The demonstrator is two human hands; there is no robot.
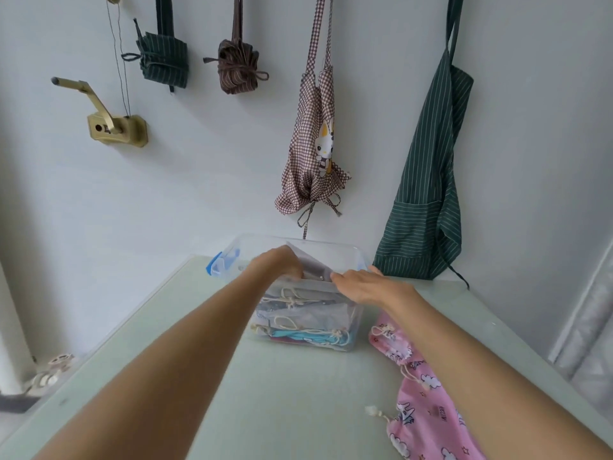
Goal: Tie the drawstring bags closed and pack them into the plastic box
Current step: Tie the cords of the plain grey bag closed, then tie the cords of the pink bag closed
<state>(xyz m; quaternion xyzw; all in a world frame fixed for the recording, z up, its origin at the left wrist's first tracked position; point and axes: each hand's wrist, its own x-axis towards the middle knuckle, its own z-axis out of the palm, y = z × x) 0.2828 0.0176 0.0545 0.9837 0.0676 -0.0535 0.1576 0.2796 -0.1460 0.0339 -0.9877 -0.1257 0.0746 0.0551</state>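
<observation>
A clear plastic box (pixel 345 343) with blue latches stands at the far middle of the pale green table (pixel 258 393). Several tied drawstring bags with cream cords lie stacked inside it. My left hand (pixel 278 262) reaches into the box from above, fingers curled round a grey bag (pixel 315 267) at the top of the stack. My right hand (pixel 361 283) lies over the box's front right rim, fingers straight and pressing on the same grey bag. Two pink patterned drawstring bags (pixel 421 413) lie on the table to the right of the box, under my right forearm.
Aprons hang on the wall behind the table: a checked one (pixel 315 154) above the box and a green striped one (pixel 428 200) to its right. Two rolled bundles hang higher up. A brass crank bracket (pixel 112 124) sticks out at the left. The table's left edge drops to the floor.
</observation>
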